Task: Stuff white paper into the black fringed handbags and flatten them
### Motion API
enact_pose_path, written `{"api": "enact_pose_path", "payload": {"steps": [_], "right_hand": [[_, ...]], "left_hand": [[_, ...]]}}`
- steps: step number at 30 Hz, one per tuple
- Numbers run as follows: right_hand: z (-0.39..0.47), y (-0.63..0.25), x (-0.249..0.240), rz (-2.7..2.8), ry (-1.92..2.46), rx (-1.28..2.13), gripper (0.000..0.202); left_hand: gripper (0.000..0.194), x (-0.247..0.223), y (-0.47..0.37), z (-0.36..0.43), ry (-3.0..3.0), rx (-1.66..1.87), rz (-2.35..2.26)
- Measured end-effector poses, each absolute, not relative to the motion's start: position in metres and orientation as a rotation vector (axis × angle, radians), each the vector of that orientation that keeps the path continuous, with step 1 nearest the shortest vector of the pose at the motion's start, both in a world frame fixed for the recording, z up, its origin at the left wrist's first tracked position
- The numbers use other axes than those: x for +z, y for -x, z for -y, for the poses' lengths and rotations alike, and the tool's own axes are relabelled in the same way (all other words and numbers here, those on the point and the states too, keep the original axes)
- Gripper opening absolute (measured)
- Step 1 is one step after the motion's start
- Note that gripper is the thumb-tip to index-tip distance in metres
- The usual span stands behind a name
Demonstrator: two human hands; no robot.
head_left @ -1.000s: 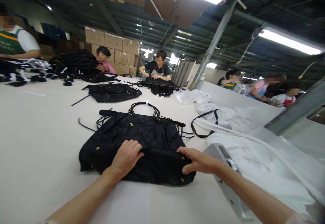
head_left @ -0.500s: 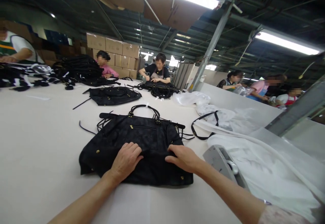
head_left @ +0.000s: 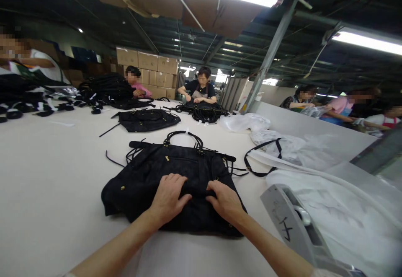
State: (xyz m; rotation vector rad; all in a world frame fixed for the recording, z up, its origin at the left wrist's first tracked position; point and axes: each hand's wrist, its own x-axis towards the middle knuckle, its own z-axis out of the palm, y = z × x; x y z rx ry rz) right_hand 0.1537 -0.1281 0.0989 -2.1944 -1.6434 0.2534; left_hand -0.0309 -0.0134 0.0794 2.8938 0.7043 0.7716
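Black handbag [head_left: 184, 167]: on the table [head_left: 63, 164] right in front of me, lying with its base end toward me and its handles [head_left: 176, 133] pointing away. Both my hands are on it.

Left hand [head_left: 169, 195]: on the near part of the bag, about mid-width. Fingers half curled, thumb spread away from them, dark material between. Can't tell whether it's actually pinched.

Right hand [head_left: 226, 201]: same part of the bag, right of the left one, hands apart, thumbs pointing at each other. Fingers bent, small gap to the thumb, with a ridge of the bag at the gap. Can't tell how tight that is either.

Bag details: zip pull [head_left: 167, 159] in gold on the panel beyond my hands; gold stud [head_left: 122, 188] toward the left corner; thin cords trailing off both sides near the handles.

To the right of the bag: black strap [head_left: 264, 175] in a loose loop, then a grey device [head_left: 282, 214] with dark handwritten marks, just beside white plastic sheeting [head_left: 329, 201].

Farther up the table: second black bag [head_left: 150, 120] lying flat, heap of black bags [head_left: 103, 92] to its left. Co-worker in a black top [head_left: 201, 88] across from me, hands on more black goods. Cartons [head_left: 149, 78] stacked behind.
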Motion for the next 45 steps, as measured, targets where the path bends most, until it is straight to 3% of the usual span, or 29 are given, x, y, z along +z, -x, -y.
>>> {"api": "enact_pose_path", "payload": {"steps": [2,5,7,11,15,22,32,34,39,45], "right_hand": [[0.133,-0.152,0.088,1.765,2.185,0.076,0.011],[0.143,-0.166,0.080,1.878,2.099,0.070,0.010],[0.149,-0.182,0.087,1.891,2.036,0.323,0.016],[0.158,-0.215,0.128,1.900,2.003,0.967,0.046],[0.159,-0.232,0.155,1.931,2.022,1.156,0.046],[0.158,-0.221,0.115,2.143,2.166,0.452,0.028],[0.180,-0.215,0.126,2.105,2.256,0.242,0.034],[0.186,-0.211,0.111,2.177,2.234,-0.028,0.028],[0.208,-0.197,0.077,2.413,1.655,-0.806,0.018],[0.214,-0.176,0.070,2.273,1.865,-0.863,0.028]], "left_hand": [[0.053,0.077,0.016,0.018,-2.882,0.722,-0.640],[0.048,0.067,0.004,0.019,-2.889,0.611,-0.491],[0.043,0.060,0.003,0.017,-2.885,0.580,-0.457],[0.037,0.056,0.007,0.016,-2.876,0.586,-0.450],[0.035,0.058,0.008,0.017,-2.893,0.660,-0.415],[0.033,0.056,0.007,0.021,-3.002,0.781,-0.345],[0.030,0.059,0.009,0.023,-3.089,0.924,-0.245],[0.024,0.059,0.008,0.025,-3.118,0.976,-0.140],[0.024,0.058,0.010,0.027,-3.123,1.047,0.055],[0.024,0.061,0.015,0.031,-3.162,1.022,0.176]]}}
